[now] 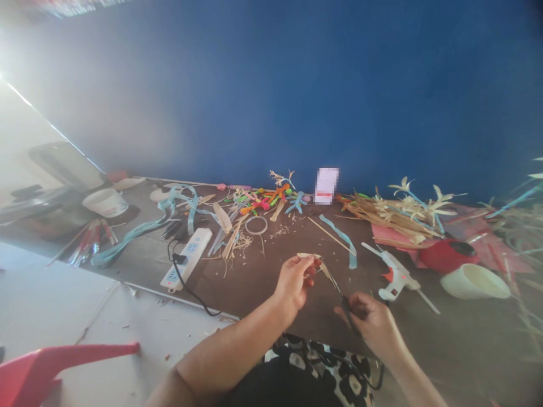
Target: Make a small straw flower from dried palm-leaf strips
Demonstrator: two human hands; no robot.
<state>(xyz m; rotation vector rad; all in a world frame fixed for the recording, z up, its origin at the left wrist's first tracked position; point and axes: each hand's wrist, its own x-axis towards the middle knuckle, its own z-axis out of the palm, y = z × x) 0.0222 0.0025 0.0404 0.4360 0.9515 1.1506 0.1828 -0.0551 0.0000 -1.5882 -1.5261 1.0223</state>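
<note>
Between the thumb and fingers of my left hand (297, 280) is a pale strip of dried husk (326, 270), its ends showing on both sides of the pinch. My right hand (372, 321) grips a pair of scissors (345, 308) by the dark handles. The blades point up and left and meet the lower right end of the husk; whether they are apart I cannot make out. To the right of my right hand lies a white glue gun (396, 277) with a glue stick in its back.
A white power strip (186, 260) lies left of my hands, its black cable running to the table edge. Behind are a ring of tape (256, 225), blue ribbon (341, 234) and colourful balloon-like pieces (267, 202). Husk flowers (418, 203), a red tape roll (447, 255) and a white cup (475, 281) stand right.
</note>
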